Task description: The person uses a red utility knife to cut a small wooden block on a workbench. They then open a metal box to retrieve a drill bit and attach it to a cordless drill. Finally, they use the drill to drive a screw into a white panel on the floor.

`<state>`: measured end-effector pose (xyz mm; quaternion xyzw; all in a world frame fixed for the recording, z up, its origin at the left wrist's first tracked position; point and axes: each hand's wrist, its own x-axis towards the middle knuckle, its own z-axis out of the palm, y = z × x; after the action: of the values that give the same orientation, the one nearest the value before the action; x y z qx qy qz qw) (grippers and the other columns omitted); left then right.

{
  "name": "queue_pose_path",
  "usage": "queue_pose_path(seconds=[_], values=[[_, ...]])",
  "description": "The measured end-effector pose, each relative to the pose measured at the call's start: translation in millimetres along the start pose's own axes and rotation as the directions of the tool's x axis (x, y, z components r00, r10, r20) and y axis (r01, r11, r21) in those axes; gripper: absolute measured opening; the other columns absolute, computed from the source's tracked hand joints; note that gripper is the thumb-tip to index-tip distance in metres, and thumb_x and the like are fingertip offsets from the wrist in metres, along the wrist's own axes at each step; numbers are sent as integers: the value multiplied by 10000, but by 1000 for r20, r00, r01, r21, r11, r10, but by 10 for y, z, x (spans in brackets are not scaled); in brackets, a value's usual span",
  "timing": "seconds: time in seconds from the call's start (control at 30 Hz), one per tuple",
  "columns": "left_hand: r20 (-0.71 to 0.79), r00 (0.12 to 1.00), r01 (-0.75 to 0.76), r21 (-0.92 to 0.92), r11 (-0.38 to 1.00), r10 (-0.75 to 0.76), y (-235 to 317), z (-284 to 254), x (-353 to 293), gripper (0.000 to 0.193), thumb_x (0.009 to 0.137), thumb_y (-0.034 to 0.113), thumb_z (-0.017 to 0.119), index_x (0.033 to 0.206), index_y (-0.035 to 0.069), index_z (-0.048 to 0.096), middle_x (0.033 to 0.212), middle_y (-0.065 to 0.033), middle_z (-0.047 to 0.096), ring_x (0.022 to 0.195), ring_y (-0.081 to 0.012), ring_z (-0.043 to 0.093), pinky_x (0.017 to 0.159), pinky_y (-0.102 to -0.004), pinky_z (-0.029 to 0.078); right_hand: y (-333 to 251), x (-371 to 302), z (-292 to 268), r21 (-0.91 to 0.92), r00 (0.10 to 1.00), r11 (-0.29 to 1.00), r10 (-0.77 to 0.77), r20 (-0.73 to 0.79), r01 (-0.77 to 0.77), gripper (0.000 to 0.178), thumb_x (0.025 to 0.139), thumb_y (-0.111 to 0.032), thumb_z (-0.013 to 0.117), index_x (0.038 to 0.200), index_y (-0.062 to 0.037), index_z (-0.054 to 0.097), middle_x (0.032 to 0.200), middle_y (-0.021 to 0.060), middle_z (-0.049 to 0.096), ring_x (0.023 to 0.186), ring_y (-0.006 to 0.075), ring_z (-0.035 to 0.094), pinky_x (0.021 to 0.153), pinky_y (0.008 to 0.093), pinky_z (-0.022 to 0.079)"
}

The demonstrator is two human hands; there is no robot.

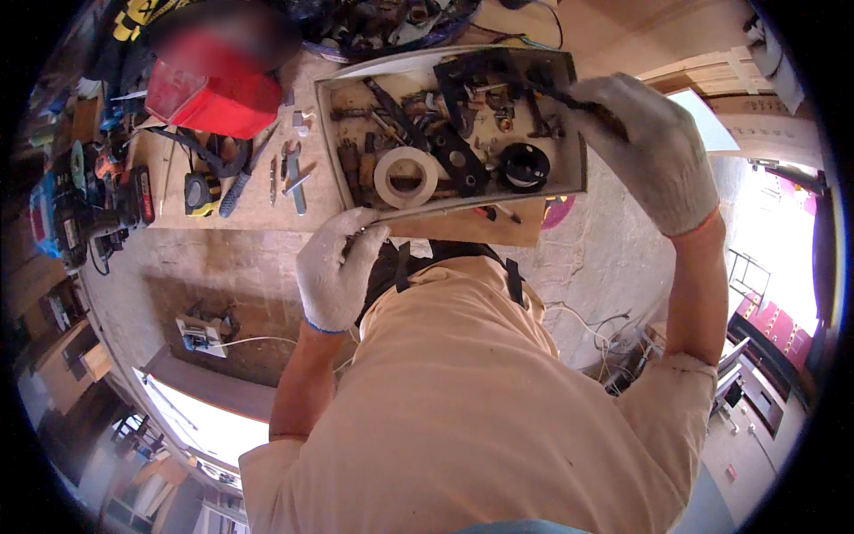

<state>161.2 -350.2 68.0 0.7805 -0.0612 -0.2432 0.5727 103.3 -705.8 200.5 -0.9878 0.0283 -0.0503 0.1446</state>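
Observation:
A shallow tray [485, 206] full of loose hardware sits at the bench's front edge. In it lie a white tape roll [384, 181], a black spool [511, 169], black plates with holes [469, 178] and many rusty metal parts. My right hand [654, 151], in a pale knit glove, is closed on a dark elongated piece above the tray's right side; the far end of that piece blends with the parts behind. My left hand [334, 271], gloved too, is closed beside the tray's front left corner. Something small and dark shows at its fingertips, too small to name.
Left of the tray lie a wrench [296, 182], a tape measure [202, 193] and a red container [213, 100]. Power tools [67, 214] crowd the far left. Behind the tray stands a bin of scrap parts [382, 27]. Cables [605, 334] lie on the floor.

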Motion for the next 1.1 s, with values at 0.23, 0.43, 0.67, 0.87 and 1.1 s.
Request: queue_pose_path(seconds=[0.23,0.43,0.67,0.87,1.1], values=[[-24,991,-129,140,982,134,44,24,-29,156,979,43,780,1118,-27,768,996,-148,768,852,-190,720,788,-318,575,10,-181,-178,-11,983,999,-40,181,43,177,920,-89,800,1078,-30,749,968,130,759,838,313,748,754,404,602],[2,998,-62,74,995,62,23,-12,28,156,973,34,780,1116,-27,764,999,-152,771,869,-197,727,795,-320,576,-15,-479,-207,83,963,991,78,257,-103,174,909,-70,810,1069,-30,754,949,134,754,828,306,752,748,406,609],[-6,982,-188,150,971,191,64,-10,47,163,982,24,766,1137,-26,762,1007,-142,770,869,-178,712,794,-308,571,38,-562,-247,90,978,995,32,204,-51,176,889,-11,811,1057,-18,759,992,109,771,811,241,751,725,358,609],[-6,987,-157,185,970,161,80,-20,45,150,983,8,761,1128,-30,759,999,-132,761,853,-162,698,779,-299,568,43,-396,-537,149,985,974,170,37,-173,188,903,32,785,1086,-9,775,952,90,764,811,146,719,700,298,564],[-17,985,-170,106,980,173,92,13,27,147,983,-3,755,1127,-33,765,998,-128,758,870,-155,699,792,-296,572,368,-304,-184,52,984,987,148,102,-154,173,935,-22,782,1108,-24,793,961,78,768,795,136,701,718,293,558]])
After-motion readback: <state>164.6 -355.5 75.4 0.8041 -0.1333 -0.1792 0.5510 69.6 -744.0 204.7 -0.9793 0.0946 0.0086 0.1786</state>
